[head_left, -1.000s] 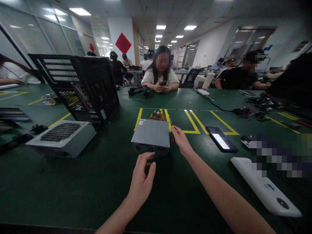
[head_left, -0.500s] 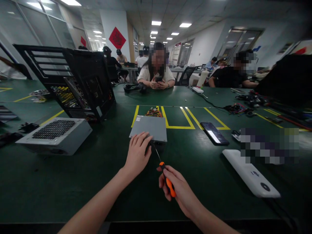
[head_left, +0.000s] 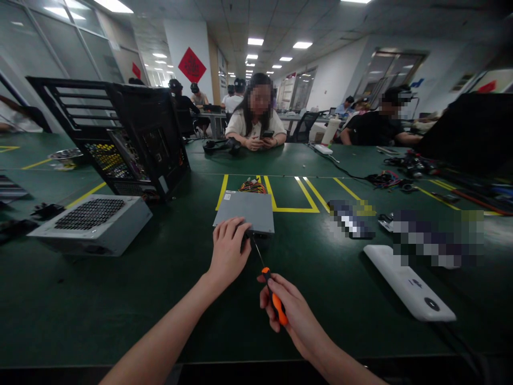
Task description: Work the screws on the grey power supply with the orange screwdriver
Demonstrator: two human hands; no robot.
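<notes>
Orange-and-black screwdriver (head_left: 278, 309): gripped in right hand (head_left: 295, 315). Left hand (head_left: 227, 250): loosely open, resting on grey rectangular metal box (head_left: 252, 206). Green tabletop (head_left: 152, 299) supports box; white rectangular ceiling lights (head_left: 302, 45) illuminate far room.

The green worktop (head_left: 160, 315) bears yellow tape markings (head_left: 294, 210). At left, a black computer case (head_left: 148, 139) stands tilted in view; just in front of it sits a metal box with a perforated grille (head_left: 92, 219). At right lies a white oblong device (head_left: 404, 280), near two items obscured by pixelation. Farther back at right is a tangle of cables (head_left: 390, 179). Across the worktop, a seated person (head_left: 244, 123) in a light top holds a phone (head_left: 267, 134), with a black bundle (head_left: 222, 146) alongside. A red diamond-shaped sign (head_left: 192, 65) is mounted on a white pillar (head_left: 184, 40).
</notes>
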